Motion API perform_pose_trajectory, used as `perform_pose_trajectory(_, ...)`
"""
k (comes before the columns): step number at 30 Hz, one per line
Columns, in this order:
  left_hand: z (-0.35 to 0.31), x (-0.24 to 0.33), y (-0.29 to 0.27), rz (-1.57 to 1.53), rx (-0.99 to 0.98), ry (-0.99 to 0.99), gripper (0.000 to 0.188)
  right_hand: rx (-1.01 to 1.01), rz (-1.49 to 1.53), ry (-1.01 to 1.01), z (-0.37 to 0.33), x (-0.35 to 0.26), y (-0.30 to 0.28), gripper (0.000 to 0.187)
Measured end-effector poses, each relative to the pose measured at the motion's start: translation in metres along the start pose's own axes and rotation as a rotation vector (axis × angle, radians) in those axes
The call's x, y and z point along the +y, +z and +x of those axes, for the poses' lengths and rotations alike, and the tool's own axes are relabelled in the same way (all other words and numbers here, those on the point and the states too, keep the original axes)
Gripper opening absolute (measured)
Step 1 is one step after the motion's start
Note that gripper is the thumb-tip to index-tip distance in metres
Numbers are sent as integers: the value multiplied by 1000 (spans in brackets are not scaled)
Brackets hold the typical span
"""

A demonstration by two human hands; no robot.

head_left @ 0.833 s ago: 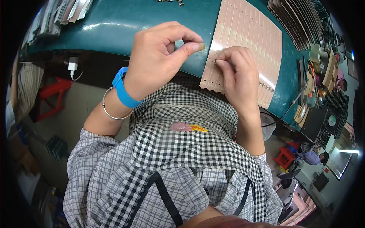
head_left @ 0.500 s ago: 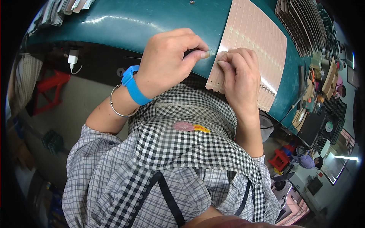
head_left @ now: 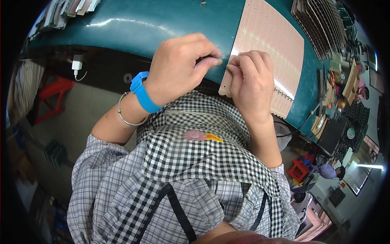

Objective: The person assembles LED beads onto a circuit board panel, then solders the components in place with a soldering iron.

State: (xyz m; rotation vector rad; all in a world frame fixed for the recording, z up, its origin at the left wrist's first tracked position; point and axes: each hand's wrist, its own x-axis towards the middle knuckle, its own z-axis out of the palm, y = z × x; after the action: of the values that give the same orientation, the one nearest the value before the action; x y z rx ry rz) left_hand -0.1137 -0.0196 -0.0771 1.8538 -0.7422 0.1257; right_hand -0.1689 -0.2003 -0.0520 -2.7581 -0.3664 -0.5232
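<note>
A pale pinkish panel of long parallel strips (head_left: 270,44) lies on the dark green table mat (head_left: 134,30), its near end at the table's front edge. My left hand (head_left: 185,61), wearing a blue wrist strap and a bracelet, is just left of the panel with thumb and index finger pinched together. Whatever may be between those fingertips is too small to make out. Over the panel's near left part, my right hand (head_left: 251,77) is closed, thumb against curled fingers. Its fingertips point toward the left hand, and their contents cannot be seen.
Stacked strips (head_left: 67,14) stand at the far left and more stacked panels (head_left: 319,30) at the far right. A red stool (head_left: 55,97) is below the table on the left, near a white plug (head_left: 77,63). Tools and cables (head_left: 321,105) crowd the right; people work beyond.
My right hand has shifted slightly left, closer to my left hand. The left hand stays pinched in nearly the same place, and the panel has hardly moved in view.
</note>
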Motion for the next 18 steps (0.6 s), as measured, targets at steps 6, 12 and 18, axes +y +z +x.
perform_pose_trajectory(6,-11,5,1,-31,-148,159,18,81,132,57,-3,10,-20,15)
perform_pose_trajectory(12,-16,10,18,226,-245,360,24,256,2,299,-44,58,-72,21)
perform_pose_trajectory(18,-6,10,11,130,-125,541,28,392,25,620,-123,117,-109,22)
